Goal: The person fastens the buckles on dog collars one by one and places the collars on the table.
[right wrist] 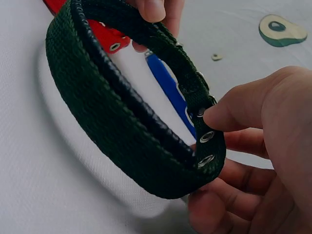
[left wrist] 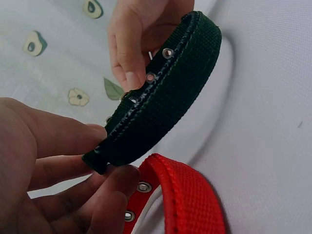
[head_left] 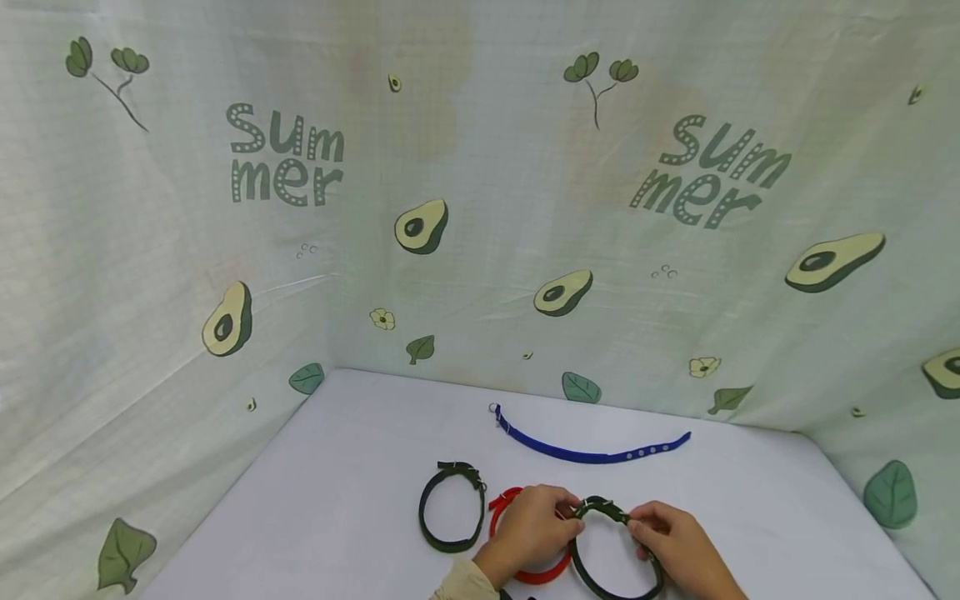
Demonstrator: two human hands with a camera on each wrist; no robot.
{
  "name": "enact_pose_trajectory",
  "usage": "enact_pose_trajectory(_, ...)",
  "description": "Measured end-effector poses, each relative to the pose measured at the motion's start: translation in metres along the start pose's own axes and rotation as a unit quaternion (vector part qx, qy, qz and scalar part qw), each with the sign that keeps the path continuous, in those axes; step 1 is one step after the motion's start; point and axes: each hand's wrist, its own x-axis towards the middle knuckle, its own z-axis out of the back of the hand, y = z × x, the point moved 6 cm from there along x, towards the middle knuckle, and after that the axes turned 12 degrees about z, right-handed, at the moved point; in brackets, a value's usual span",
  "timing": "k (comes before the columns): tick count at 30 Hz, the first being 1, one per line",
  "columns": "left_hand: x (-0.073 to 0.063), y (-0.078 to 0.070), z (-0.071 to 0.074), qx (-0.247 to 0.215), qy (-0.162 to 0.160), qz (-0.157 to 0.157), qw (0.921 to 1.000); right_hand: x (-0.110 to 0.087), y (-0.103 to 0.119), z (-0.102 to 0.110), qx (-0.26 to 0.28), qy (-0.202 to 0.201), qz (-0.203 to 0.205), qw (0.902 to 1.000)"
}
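Note:
Both hands hold a dark green collar (head_left: 615,593) of woven strap, closed into a loop, with metal eyelets and a buckle at its far side. My left hand (head_left: 534,525) pinches the loop left of the buckle between thumb and fingers. On the other side my right hand (head_left: 675,542) pinches the strap by its eyelets (right wrist: 207,136). Just under the left hand lies a red collar (head_left: 543,575), also looped and partly hidden by that hand; its eyelets show in the left wrist view.
Left of the hands, another dark looped collar (head_left: 450,546) lies on the white table (head_left: 337,500). A blue collar (head_left: 577,456) stretches out open behind them. A printed curtain (head_left: 480,167) encloses the back and sides. Part of a dark item shows at the bottom edge.

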Motion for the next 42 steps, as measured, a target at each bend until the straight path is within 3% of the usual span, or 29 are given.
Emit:
enact_pose_trajectory(6, 0.0006, 0.0022, -0.0029, 0.009, 0.012, 0.002, 0.9999, 0.0018, -0.0008, 0.0006, -0.040, -0.023, -0.026, 0.9986)
enact_pose_trajectory(16, -0.0010, 0.0035, -0.0060, 0.041, 0.032, 0.010, 0.9986, 0.0029, -0.0020, 0.0050, -0.084, -0.025, -0.004, 0.9961)
enact_pose_trajectory(29, 0.0023, 0.0059, -0.0091, 0.036, 0.042, 0.031, 0.9980, 0.0048, -0.0045, 0.0036, -0.089, -0.010, -0.008, 0.9960)
enact_pose_trajectory(42, 0.0022, 0.0066, -0.0080, 0.034, 0.039, 0.024, 0.9984, 0.0054, -0.0062, 0.0024, -0.088, -0.001, -0.010, 0.9961)
